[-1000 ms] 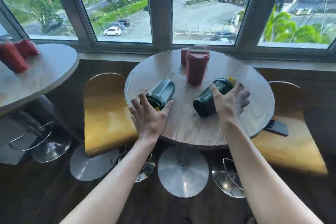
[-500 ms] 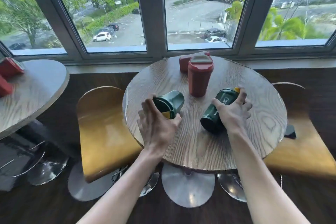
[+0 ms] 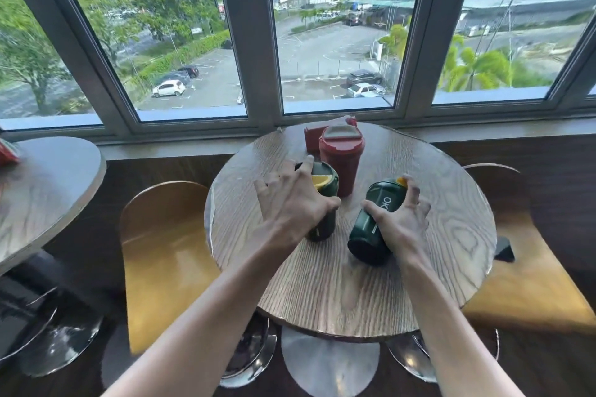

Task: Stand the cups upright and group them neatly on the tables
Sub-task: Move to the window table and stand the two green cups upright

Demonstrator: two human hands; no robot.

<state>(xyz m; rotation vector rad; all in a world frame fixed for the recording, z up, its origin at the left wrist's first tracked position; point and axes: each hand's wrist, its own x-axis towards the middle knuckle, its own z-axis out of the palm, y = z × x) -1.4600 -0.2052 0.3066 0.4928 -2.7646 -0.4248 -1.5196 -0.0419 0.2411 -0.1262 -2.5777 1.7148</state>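
Observation:
Two dark green lidded cups are on the round wooden table (image 3: 354, 293). My left hand (image 3: 290, 203) grips the left green cup (image 3: 325, 184), which now stands nearly upright with its yellow-tabbed lid on top. My right hand (image 3: 403, 222) is wrapped around the right green cup (image 3: 374, 222), which is tilted, base toward me and lid away. A red cup (image 3: 342, 161) stands upright just behind them. A second red cup (image 3: 317, 135) lies on its side behind that one, mostly hidden.
Two yellow chairs flank the table, one at left (image 3: 164, 251) and one at right (image 3: 529, 284), with a dark phone (image 3: 503, 250) on the right one. A second round table (image 3: 42, 190) stands at far left with a red object (image 3: 6, 153) at its edge. Windows run behind.
Both hands closed on the green cups. The left cup rose from lying on its side to nearly upright; the right cup has tipped up partway. The camera moved closer.

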